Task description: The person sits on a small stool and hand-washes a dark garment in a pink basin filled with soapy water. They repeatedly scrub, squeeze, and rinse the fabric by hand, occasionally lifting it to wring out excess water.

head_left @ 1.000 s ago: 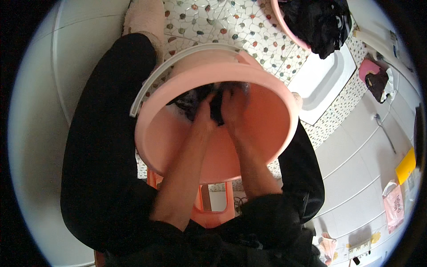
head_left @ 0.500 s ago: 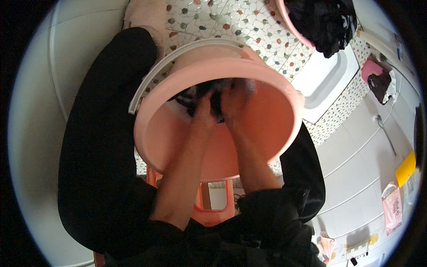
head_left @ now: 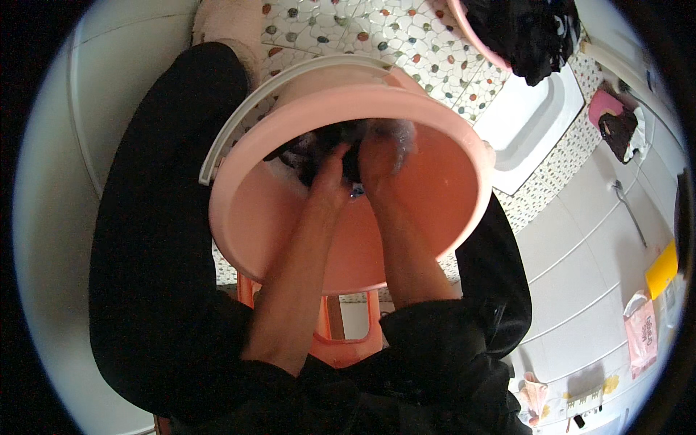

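A big pink basin [head_left: 442,217] sits between my knees, its white handle [head_left: 246,109] swung to the left. Inside it lies a dark wet garment [head_left: 312,148] with some suds. My left hand [head_left: 330,174] and my right hand [head_left: 377,159] are side by side inside the basin, both closed on the dark garment and pressed together. My bare forearms reach in from below. Part of the garment is hidden under my hands.
An orange plastic stool [head_left: 341,341] shows under me. A second pink basin [head_left: 464,29] heaped with dark clothes [head_left: 522,29] stands at the top right, beside a white tray [head_left: 529,123]. The floor is pebble-patterned tile [head_left: 348,29]. Small items lie along the right wall.
My hands and the garment have shifted slightly within the basin, and suds now show by my right hand. The view has tilted a little; both hands keep their grip.
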A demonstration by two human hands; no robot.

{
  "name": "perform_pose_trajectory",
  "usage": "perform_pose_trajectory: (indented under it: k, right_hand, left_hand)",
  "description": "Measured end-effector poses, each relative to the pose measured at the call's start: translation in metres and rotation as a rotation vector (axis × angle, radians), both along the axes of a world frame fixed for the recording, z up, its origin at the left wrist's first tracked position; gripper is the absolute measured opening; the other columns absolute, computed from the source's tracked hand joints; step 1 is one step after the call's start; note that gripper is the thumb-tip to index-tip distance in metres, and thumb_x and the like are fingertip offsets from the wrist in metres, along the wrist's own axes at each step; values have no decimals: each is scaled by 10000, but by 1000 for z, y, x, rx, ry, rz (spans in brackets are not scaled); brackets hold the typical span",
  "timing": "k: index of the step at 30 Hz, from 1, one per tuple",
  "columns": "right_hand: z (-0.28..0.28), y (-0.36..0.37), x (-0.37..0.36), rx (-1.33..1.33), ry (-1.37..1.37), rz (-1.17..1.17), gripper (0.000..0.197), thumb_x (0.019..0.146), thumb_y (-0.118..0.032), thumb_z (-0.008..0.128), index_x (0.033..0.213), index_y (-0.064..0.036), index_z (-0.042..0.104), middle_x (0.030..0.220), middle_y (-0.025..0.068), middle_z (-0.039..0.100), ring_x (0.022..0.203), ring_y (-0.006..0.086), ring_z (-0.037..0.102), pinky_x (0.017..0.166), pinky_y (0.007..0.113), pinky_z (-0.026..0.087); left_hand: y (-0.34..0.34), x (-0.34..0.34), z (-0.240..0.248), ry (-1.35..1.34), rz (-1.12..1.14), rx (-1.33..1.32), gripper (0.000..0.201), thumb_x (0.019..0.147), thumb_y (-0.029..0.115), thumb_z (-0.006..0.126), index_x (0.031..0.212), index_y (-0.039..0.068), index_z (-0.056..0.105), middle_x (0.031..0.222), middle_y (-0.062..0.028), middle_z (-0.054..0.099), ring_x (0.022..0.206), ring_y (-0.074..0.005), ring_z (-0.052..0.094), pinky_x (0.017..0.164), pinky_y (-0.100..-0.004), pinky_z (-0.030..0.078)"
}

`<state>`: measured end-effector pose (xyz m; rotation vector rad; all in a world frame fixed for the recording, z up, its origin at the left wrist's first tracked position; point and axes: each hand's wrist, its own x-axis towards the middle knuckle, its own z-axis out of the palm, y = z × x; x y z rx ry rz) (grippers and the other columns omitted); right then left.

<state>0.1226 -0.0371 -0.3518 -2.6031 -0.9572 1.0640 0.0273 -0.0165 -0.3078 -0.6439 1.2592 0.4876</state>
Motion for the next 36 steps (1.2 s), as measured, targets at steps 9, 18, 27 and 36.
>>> perform_pose_trajectory:
  k: [9, 18, 27, 36]
  right_hand:
    - [75, 16, -58, 89, 65, 1, 243, 936, -158, 539, 1064, 32, 618, 1080, 267, 638, 983, 419, 609, 885, 483, 459]
    - [76, 34, -28, 239, 146, 147, 234, 924, -213, 579, 1010, -12, 663, 992, 245, 663, 917, 425, 626, 873, 536, 456]
    - [30, 35, -22, -83, -11, -42, 224, 884, -222, 628, 965, -15, 658, 944, 248, 680, 881, 404, 660, 799, 470, 501]
    - [131, 28, -74, 267, 100, 185, 255, 928, -231, 576, 939, 12, 653, 901, 241, 673, 833, 407, 658, 724, 491, 497]
  left_hand:
    - [-27, -16, -26, 2, 68, 100, 527, 956, 284, 581, 1407, 49, 440, 1332, -108, 556, 1236, -254, 517, 1068, -379, 415]
    - [-1, -20, -2, -25, 76, 55, 513, 1013, 306, 496, 1448, 58, 383, 1400, -108, 500, 1268, -272, 493, 1091, -394, 404]
    - [-3, -11, -5, -16, 22, 58, 473, 1014, 312, 495, 1414, 67, 435, 1390, -103, 516, 1258, -281, 503, 1070, -409, 425]
    - [-88, -69, -107, -759, 666, 368, 498, 1025, 362, 448, 1425, 67, 423, 1394, -108, 494, 1272, -262, 467, 1080, -406, 398]
